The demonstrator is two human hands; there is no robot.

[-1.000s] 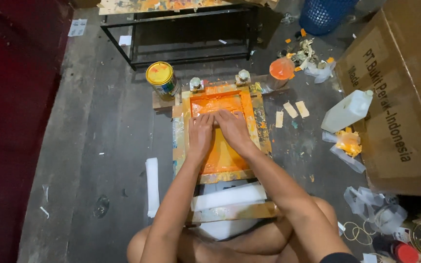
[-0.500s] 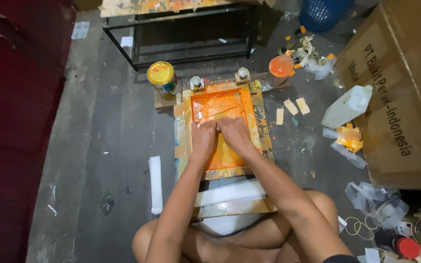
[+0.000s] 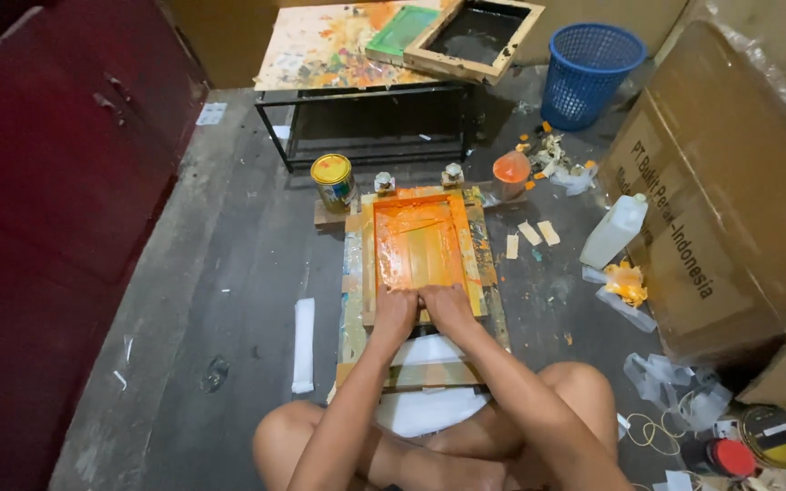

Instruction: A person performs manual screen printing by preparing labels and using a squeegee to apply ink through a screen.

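Observation:
A wooden screen-printing frame (image 3: 475, 255) lies flat on the floor in front of me, its mesh (image 3: 416, 245) smeared with orange ink. My left hand (image 3: 396, 312) and my right hand (image 3: 448, 307) sit side by side at the frame's near end, fingers curled down over a squeegee that they almost fully hide. White sheet material (image 3: 425, 350) shows under the frame's near edge, between my knees.
A yellow-lidded paint can (image 3: 332, 179) and an orange-lidded tub (image 3: 511, 170) stand past the frame. A white jug (image 3: 616, 232), a big cardboard box (image 3: 720, 182) and litter lie right. Behind: a paint-stained table (image 3: 320, 45), a blue basket (image 3: 589, 64). A dark red cabinet (image 3: 56, 164) stands left.
Both hands have drawn back together from the far part of the orange mesh to its near edge. The camera has tilted up, showing more of the table and basket.

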